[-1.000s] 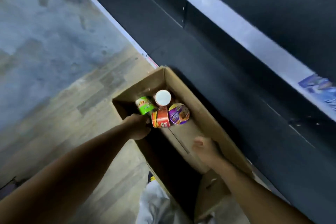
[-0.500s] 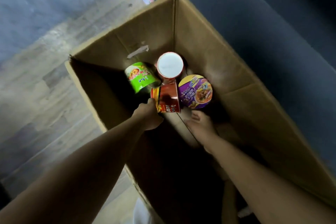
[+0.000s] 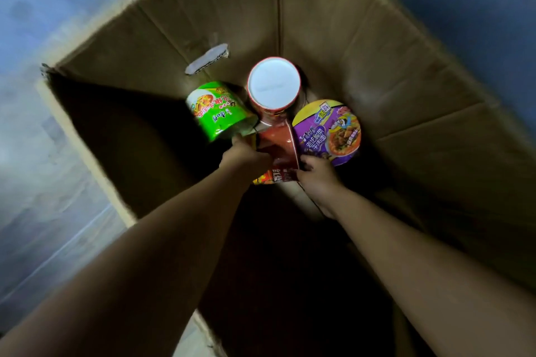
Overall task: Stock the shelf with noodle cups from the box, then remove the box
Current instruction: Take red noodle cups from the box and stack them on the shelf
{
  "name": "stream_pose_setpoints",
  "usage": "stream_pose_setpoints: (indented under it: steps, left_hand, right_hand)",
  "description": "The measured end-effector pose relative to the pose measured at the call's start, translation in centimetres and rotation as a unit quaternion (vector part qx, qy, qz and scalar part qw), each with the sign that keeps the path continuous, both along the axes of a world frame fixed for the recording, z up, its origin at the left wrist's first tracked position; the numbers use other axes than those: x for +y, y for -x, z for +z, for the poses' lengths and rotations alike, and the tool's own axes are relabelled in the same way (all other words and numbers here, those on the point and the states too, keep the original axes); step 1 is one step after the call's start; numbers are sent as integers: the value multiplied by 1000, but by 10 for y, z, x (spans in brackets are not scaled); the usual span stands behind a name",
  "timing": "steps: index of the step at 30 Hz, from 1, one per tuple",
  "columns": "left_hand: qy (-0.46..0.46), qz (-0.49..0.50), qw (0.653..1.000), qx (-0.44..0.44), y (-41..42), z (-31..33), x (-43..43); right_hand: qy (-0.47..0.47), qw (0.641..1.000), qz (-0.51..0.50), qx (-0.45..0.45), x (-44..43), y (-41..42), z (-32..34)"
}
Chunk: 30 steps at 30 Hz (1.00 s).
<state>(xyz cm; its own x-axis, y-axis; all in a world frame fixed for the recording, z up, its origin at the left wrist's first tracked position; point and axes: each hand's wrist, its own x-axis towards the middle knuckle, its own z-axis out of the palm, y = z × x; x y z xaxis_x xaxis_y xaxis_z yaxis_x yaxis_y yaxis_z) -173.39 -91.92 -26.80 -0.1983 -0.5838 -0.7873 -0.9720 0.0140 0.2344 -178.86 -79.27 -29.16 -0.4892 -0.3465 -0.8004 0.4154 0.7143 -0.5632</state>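
Head view: left hand (image 3: 246,157) fingers curl round the left wall of the red paper noodle cup (image 3: 280,148), which lies on its side at the box bottom; fingertips hidden. Right hand (image 3: 317,175) fingers bent, tips at that cup's right wall, just under the purple foil-lidded noodle bowl (image 3: 327,132); cannot tell if they grip. Around it: green paper noodle cup (image 3: 220,110) tilted at 10 o'clock, upturned red cup with white round base (image 3: 274,85) at 12, purple bowl at 2. All sit deep in the brown cardboard box (image 3: 362,38). Likely light, thin-walled, crushable, glossy; hold by stiffer rim and base, not mid-wall. Grey floor (image 3: 43,38) at 9.
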Motion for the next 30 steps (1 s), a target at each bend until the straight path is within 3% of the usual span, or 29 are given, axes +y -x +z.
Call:
stream_pose_setpoints:
  steps: [4, 8, 13, 19, 25, 30]
  left_hand:
    - [-13, -27, 999, -33, 0, 20, 4]
    - [-116, 16, 993, -31, 0, 54, 6]
    - [-212, 14, 976, -50, 6, 127, 7]
    - [-259, 31, 965, -39, 12, 231, 6]
    - [-277, -78, 952, -102, 22, 338, 6]
    - [-204, -210, 951, -104, 40, 421, 19]
  right_hand:
    - [15, 999, -29, 4, 15, 3, 28]
    - [4, 997, -68, 39, 22, 7, 61]
    - [30, 993, -81, 76, 29, 16, 128]
    - [44, 990, -102, 92, 31, 23, 226]
    - [43, 985, -130, 101, 38, 25, 324]
    - [52, 983, -129, 118, 58, 28, 403]
